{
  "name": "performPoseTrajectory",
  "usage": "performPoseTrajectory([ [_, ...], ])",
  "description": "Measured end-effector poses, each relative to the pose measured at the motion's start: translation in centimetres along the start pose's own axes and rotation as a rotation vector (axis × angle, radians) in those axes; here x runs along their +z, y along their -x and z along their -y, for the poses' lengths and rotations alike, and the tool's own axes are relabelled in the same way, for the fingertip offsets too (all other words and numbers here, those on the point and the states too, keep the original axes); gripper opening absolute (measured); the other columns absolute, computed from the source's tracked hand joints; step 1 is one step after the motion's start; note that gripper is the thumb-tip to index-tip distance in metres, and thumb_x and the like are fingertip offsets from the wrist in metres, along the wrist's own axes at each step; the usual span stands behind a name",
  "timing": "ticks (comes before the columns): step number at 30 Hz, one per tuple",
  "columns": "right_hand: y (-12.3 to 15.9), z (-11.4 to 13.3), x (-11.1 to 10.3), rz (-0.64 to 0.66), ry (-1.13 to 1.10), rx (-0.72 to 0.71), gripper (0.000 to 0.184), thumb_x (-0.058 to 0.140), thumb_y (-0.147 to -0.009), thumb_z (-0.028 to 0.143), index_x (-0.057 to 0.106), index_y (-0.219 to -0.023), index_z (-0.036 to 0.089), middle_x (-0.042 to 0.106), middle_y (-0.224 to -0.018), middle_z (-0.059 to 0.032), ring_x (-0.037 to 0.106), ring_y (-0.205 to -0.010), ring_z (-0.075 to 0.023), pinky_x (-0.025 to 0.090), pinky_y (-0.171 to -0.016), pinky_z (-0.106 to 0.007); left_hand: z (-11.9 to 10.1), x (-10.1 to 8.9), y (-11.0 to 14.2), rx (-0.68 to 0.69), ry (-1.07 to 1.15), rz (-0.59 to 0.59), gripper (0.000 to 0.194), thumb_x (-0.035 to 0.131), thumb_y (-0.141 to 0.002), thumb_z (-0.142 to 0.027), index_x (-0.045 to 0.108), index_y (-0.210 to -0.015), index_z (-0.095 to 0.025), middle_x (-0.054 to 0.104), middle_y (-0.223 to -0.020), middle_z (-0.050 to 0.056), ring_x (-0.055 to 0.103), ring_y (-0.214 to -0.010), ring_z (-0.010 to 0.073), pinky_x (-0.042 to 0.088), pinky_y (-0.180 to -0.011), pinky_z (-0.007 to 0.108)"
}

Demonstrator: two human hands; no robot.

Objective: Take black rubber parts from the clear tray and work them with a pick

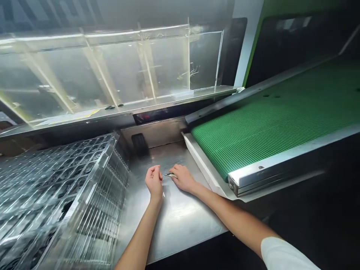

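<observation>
In front of me, my left hand (154, 180) is closed in a pinch above the steel worktop (180, 221). Whatever its fingers hold is too small to make out. My right hand (183, 177) is closed around small nippers (170, 174), whose metal tip points left at the left fingertips. The two hands are close together, with only the tool's tip between them. Part of the nippers is hidden under the right fingers.
Stacked clear plastic trays (92, 187) stand left of the worktop. To the right, a green conveyor belt (267, 123) slopes up behind a white guard strip (201, 161) and a metal rail (281, 157). Clear divided bins (118, 67) line the back above a ledge.
</observation>
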State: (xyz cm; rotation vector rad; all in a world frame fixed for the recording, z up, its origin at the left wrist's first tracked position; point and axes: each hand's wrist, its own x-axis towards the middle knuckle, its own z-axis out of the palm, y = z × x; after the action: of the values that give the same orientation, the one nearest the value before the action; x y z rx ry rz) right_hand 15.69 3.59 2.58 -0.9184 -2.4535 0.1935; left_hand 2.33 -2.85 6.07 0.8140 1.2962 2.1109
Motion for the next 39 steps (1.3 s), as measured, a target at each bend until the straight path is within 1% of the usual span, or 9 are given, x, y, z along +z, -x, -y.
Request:
performPoseTrajectory([
  [2, 0.0, 0.0, 0.0, -0.010, 0.020, -0.004, 0.022, 0.072, -0.098, 0.012, 0.068, -0.118, 0.021, 0.062, -0.112, -0.0044, 0.055, -0.105, -0.0224, 0.038, -0.086, -0.034, 1.3, 0.0, -0.8, -0.033, -0.016, 0.018, 0.056, 0.079, -0.070, -0.066, 0.065, -0.088, -0.014, 0.046, -0.049, -0.007, 0.034, -0.042, 0.0079, 0.024, -0.042, 0.018],
  [4, 0.0, -0.1, 0.1, -0.023, 0.035, -0.006, 0.023, 0.072, -0.098, 0.013, 0.068, -0.119, 0.021, 0.062, -0.111, -0.0040, 0.055, -0.104, -0.0220, 0.038, -0.086, -0.034, 2.4, -0.4, -1.3, -0.055, -0.028, 0.036, 0.054, 0.079, -0.070, -0.063, 0.066, -0.087, -0.014, 0.046, -0.048, -0.007, 0.034, -0.043, 0.0081, 0.023, -0.042, 0.019],
  [8, 0.1, -0.1, 0.1, -0.020, 0.066, -0.014, 0.023, 0.073, -0.098, 0.015, 0.067, -0.120, 0.022, 0.062, -0.111, -0.0031, 0.054, -0.103, -0.0220, 0.037, -0.085, -0.034, 3.3, -1.6, -2.0, -0.043, -0.045, 0.104, 0.044, 0.077, -0.075, -0.055, 0.069, -0.088, -0.014, 0.046, -0.049, -0.007, 0.036, -0.045, 0.0088, 0.023, -0.044, 0.019],
  [12, 0.3, 0.2, 0.0, 0.008, 0.086, -0.028, 0.024, 0.071, -0.099, 0.015, 0.067, -0.121, 0.022, 0.063, -0.111, -0.0047, 0.055, -0.103, -0.0230, 0.037, -0.083, -0.035, 3.2, -1.6, -1.5, -0.050, -0.071, 0.147, 0.035, 0.075, -0.076, -0.049, 0.068, -0.082, -0.016, 0.044, -0.049, -0.007, 0.036, -0.046, 0.0094, 0.025, -0.047, 0.021],
  [16, 0.1, -0.2, 0.3, -0.002, 0.087, -0.061, 0.026, 0.067, -0.098, 0.016, 0.066, -0.124, 0.021, 0.063, -0.111, -0.0062, 0.055, -0.103, -0.0241, 0.036, -0.082, -0.035, 3.3, -1.2, -0.9, -0.048, -0.097, 0.229, 0.033, 0.070, -0.079, -0.049, 0.067, -0.080, -0.017, 0.044, -0.050, -0.006, 0.038, -0.048, 0.0103, 0.029, -0.050, 0.023],
  [19, -0.1, -0.6, 0.7, -0.011, 0.095, -0.099, 0.020, 0.066, -0.099, 0.019, 0.067, -0.119, 0.020, 0.062, -0.108, -0.0068, 0.055, -0.101, -0.0248, 0.035, -0.080, -0.035, 3.6, -1.1, -0.7, -0.033, -0.136, 0.283, 0.032, 0.065, -0.083, -0.049, 0.066, -0.080, -0.017, 0.045, -0.053, -0.005, 0.040, -0.051, 0.0108, 0.031, -0.052, 0.023],
  [23, 0.0, -1.0, 1.0, -0.025, 0.115, -0.113, 0.014, 0.063, -0.100, 0.023, 0.067, -0.112, 0.018, 0.062, -0.107, -0.0074, 0.055, -0.096, -0.0249, 0.035, -0.079, -0.035, 3.8, -1.3, -0.4, -0.016, -0.189, 0.324, 0.031, 0.062, -0.088, -0.046, 0.066, -0.081, -0.017, 0.049, -0.058, -0.004, 0.044, -0.056, 0.0113, 0.034, -0.056, 0.024],
  [30, -0.1, -1.1, 1.3, -0.012, 0.103, -0.108, 0.015, 0.058, -0.101, 0.023, 0.067, -0.112, 0.019, 0.061, -0.107, -0.0087, 0.055, -0.095, -0.0255, 0.035, -0.078, -0.035, 3.7, -1.4, -0.2, -0.005, -0.198, 0.349, 0.030, 0.062, -0.090, -0.045, 0.064, -0.080, -0.017, 0.055, -0.064, -0.001, 0.051, -0.063, 0.0135, 0.040, -0.063, 0.025],
  [39, 0.0, -0.4, 0.9, -0.014, 0.068, -0.071, 0.014, 0.060, -0.098, 0.018, 0.066, -0.110, 0.019, 0.061, -0.104, -0.0071, 0.054, -0.095, -0.0248, 0.035, -0.078, -0.036, 3.5, -1.4, 0.2, -0.013, -0.202, 0.379, 0.030, 0.063, -0.092, -0.045, 0.066, -0.083, -0.017, 0.055, -0.066, -0.002, 0.050, -0.062, 0.0129, 0.038, -0.061, 0.024],
])
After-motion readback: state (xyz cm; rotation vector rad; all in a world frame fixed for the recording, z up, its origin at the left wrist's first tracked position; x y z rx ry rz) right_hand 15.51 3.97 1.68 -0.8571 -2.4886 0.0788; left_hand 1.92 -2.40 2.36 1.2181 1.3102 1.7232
